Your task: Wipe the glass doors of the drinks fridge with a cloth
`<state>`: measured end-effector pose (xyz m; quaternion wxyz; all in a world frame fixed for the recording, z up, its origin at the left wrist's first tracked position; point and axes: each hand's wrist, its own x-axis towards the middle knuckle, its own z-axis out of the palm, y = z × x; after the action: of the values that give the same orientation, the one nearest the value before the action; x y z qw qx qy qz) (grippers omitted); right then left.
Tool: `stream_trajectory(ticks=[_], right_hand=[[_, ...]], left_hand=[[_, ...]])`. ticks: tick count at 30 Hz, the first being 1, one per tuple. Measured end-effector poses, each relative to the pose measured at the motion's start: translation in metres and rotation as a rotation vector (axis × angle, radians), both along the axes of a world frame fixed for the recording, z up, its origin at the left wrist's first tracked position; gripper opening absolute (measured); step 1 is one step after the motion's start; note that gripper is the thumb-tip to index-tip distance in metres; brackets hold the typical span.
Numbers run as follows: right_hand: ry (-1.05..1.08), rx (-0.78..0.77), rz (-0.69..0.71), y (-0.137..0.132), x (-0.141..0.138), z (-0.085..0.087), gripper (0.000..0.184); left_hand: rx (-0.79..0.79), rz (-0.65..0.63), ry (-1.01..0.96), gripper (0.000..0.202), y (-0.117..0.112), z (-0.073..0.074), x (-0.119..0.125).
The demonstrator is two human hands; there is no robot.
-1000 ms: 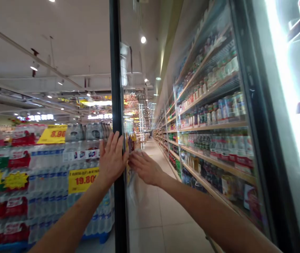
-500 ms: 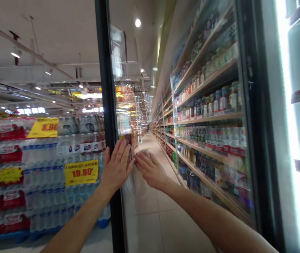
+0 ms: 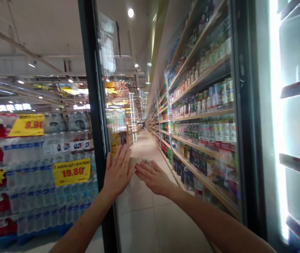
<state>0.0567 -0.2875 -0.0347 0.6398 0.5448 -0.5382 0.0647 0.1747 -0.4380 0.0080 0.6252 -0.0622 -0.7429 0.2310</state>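
A glass cooler door (image 3: 128, 218) with a black frame (image 3: 90, 88) stands swung open in front of me. My left hand (image 3: 118, 172) lies flat against the door's outer edge, fingers stretched upward. My right hand (image 3: 152, 175) presses flat on the glass just to the right of it, fingers pointing left. A small pale thing (image 3: 146, 161) shows at its fingertips; I cannot make out what it is. The two hands almost touch.
The lit cooler interior with white shelves (image 3: 297, 88) is at the far right. Through the glass, a long aisle with stocked drink shelves (image 3: 205, 116) runs away. On the left stand stacked packs of water bottles (image 3: 33, 189) with yellow price signs (image 3: 72, 171).
The door's frame has shifted left in view and both hands have moved lower on it, staying side by side. The left hand now sits more on the glass.
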Motion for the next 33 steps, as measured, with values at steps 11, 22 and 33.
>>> stream_trajectory(ticks=[11,22,33], right_hand=[[-0.031,-0.153,-0.055,0.026,-0.010,0.009,0.042],[-0.230,-0.450,-0.209,0.081,-0.045,0.007,0.049],[-0.208,-0.437,-0.210,0.086,-0.046,-0.001,0.045]], left_hand=[[0.062,-0.088,0.041,0.061,0.017,-0.006,-0.027],[0.153,-0.186,0.009,0.061,0.040,-0.003,-0.054],[0.174,-0.203,0.065,0.065,0.043,-0.012,-0.068]])
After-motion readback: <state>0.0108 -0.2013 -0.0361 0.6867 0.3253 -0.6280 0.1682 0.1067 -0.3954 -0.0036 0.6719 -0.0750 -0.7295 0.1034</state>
